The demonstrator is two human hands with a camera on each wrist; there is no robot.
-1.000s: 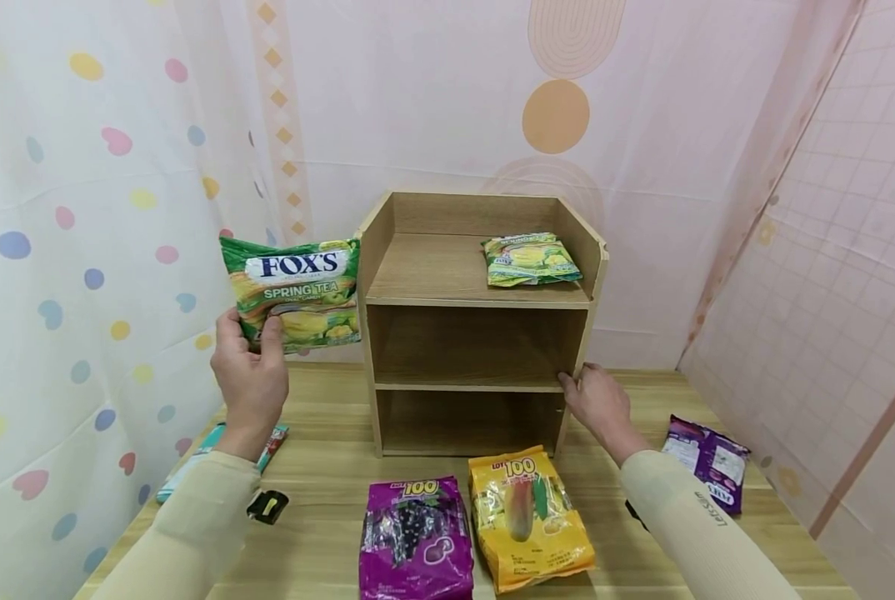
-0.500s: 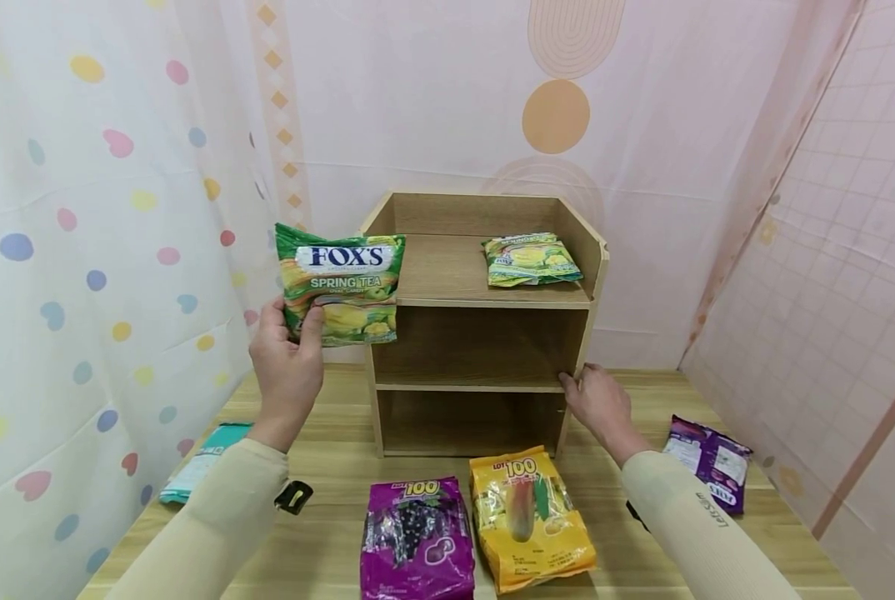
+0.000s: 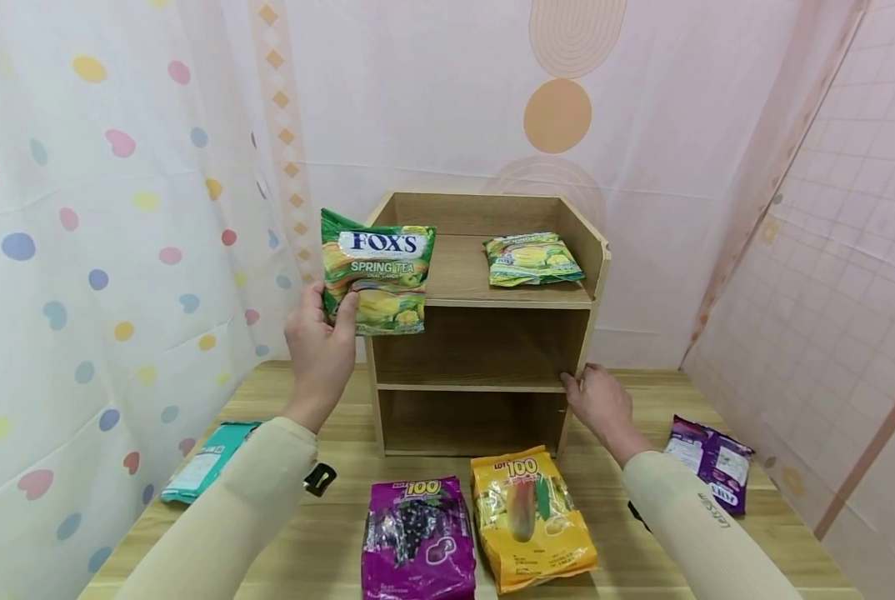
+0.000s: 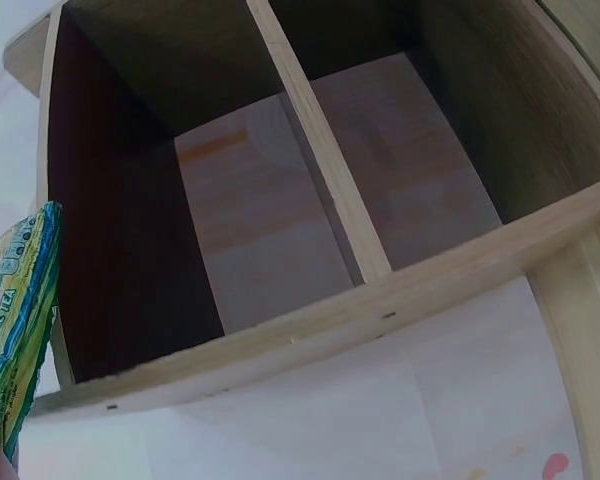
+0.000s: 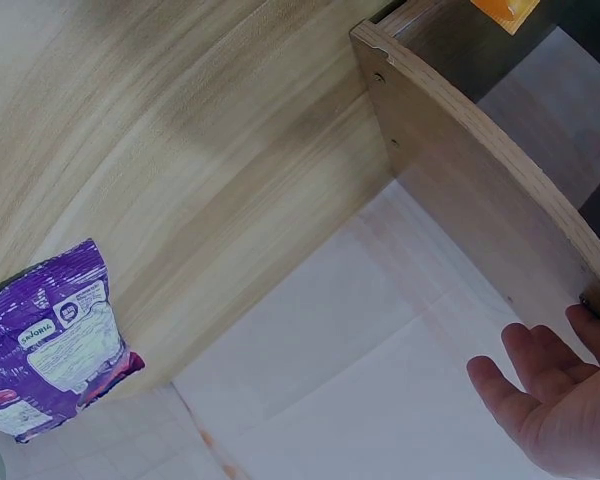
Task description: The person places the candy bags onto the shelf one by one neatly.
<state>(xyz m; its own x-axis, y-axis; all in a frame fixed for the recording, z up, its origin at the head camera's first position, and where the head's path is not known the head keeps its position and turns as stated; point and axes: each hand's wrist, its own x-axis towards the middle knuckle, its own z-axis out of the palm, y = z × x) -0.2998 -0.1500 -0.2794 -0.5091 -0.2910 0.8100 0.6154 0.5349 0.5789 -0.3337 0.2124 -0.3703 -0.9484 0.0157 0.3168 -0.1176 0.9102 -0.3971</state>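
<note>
Two hands are at work as I follow remotely; clock positions are read about the centre of my head view. At eight o'clock lies a teal packet (image 3: pixel 206 462). Near nine, the left hand (image 3: pixel 323 358) pinches a green Fox's packet (image 3: pixel 383 279), thumb in front. Relative to half a second ago, I see both shifted rightward; I judge this brings packet and wooden shelf (image 3: pixel 485 303) nearer, the packet held in the air. At six lies a purple bag (image 3: pixel 417 542); at five, a yellow bag (image 3: pixel 532 525). Between two and three, a similar packet (image 3: pixel 533 260) rests on the top board (image 3: pixel 455 277). At four, the right hand (image 3: pixel 601 407), unmoved, grips the shelf's right side, fingers loosely bent; beyond lies a dark purple packet (image 3: pixel 710 462).
</note>
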